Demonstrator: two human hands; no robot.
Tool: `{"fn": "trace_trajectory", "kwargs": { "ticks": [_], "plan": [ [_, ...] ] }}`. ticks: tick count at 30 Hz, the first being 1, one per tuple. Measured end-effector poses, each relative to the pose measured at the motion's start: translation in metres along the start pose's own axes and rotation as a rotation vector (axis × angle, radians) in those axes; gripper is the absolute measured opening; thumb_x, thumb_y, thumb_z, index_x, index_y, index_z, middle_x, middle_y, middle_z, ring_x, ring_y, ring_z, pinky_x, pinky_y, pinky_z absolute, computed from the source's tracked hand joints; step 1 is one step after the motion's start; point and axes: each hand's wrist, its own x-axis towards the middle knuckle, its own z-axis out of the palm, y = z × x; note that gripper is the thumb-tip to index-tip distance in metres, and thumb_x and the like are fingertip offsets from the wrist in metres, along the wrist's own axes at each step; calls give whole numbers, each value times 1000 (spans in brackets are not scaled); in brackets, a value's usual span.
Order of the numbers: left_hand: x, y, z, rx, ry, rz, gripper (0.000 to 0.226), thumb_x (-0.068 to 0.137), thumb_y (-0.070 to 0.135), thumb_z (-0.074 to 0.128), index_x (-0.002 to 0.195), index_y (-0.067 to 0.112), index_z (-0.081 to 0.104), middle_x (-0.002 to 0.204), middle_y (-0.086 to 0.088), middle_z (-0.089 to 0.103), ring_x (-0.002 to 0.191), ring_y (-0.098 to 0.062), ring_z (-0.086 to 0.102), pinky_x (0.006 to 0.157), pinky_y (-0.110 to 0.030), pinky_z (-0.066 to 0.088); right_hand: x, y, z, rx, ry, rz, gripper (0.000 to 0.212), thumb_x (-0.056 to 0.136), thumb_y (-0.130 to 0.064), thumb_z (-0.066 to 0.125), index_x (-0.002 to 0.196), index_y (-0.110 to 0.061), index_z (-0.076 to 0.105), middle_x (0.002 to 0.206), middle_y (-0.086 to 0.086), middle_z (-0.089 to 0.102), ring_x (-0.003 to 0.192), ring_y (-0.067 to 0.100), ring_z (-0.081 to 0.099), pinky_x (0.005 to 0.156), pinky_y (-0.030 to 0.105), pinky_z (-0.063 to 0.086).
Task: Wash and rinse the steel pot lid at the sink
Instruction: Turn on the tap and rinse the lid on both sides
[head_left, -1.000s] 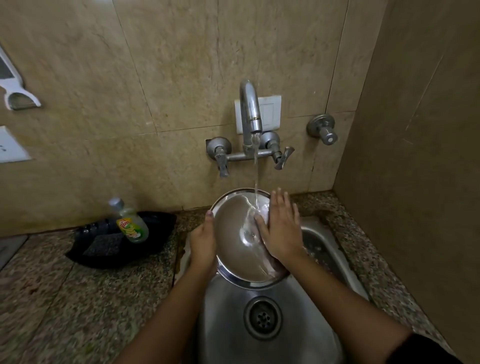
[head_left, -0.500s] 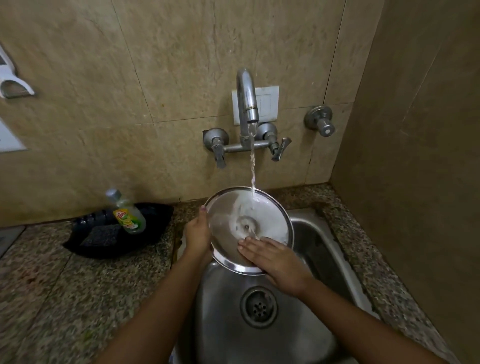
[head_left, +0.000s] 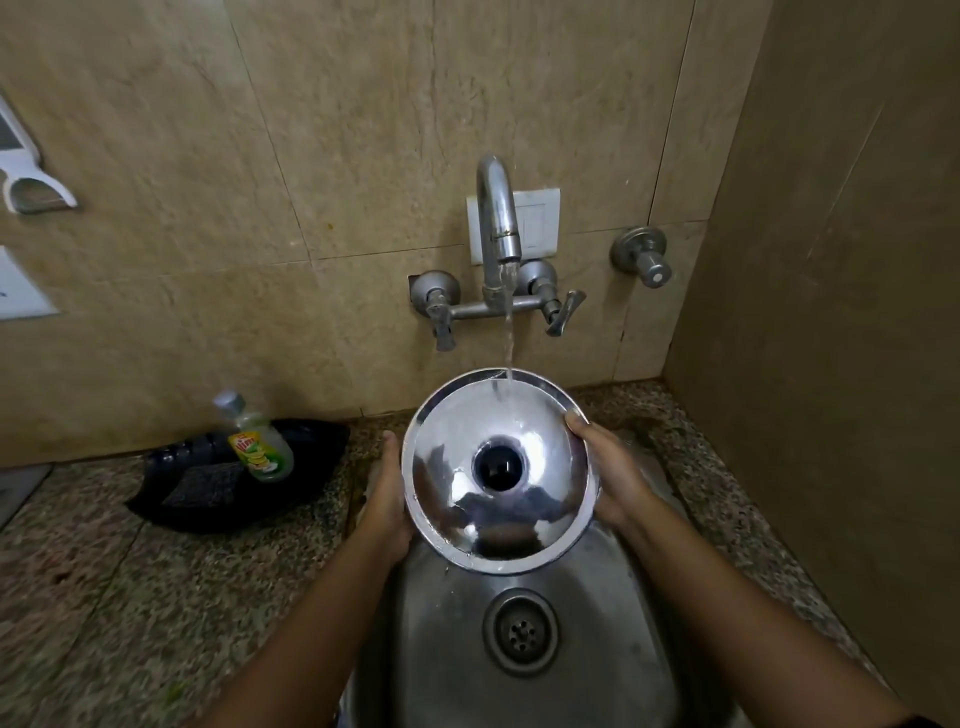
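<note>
While my left hand (head_left: 387, 501) and right hand (head_left: 608, 475) clamp the steel pot lid (head_left: 498, 467) by opposite rims, it tilts toward me over the sink (head_left: 623, 649), its far edge under the tap's stream (head_left: 509, 338).

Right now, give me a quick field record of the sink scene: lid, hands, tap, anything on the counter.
lid: round shiny steel pot lid, dark centre knob toward camera, held over the steel sink basin
left hand: gripping lid's left rim
right hand: gripping lid's right rim
tap: curved steel wall tap running, stream hits lid's upper edge
counter: green dish soap bottle in black tray, left of sink
</note>
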Motion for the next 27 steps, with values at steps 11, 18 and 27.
{"fn": "trace_trajectory", "kwargs": {
  "ticks": [11,18,27],
  "plan": [
    [-34,9,38,98,32,278,48,90,49,52,105,7,68,95,-11,67,88,-25,64,66,-32,57,22,-6,-6,-347,310,-307,30,81,-40,69,71,-13,64,72,11,60,71,25,55,70,38,46],
    [-42,19,54,311,8,400,32,92,30,60,86,-1,67,76,-14,67,69,-23,62,57,-25,50,27,-34,67,-1447,-214,-885,38,95,-46,42,117,-22,61,115,-3,61,108,13,51,94,36,39],
    [-39,38,42,243,31,354,37,86,41,63,99,7,70,98,-18,70,92,-34,67,88,-49,53,49,-47,41,-976,135,-676,66,75,-77,45,71,-13,60,67,8,63,65,23,61,66,49,52]
  ]
}}
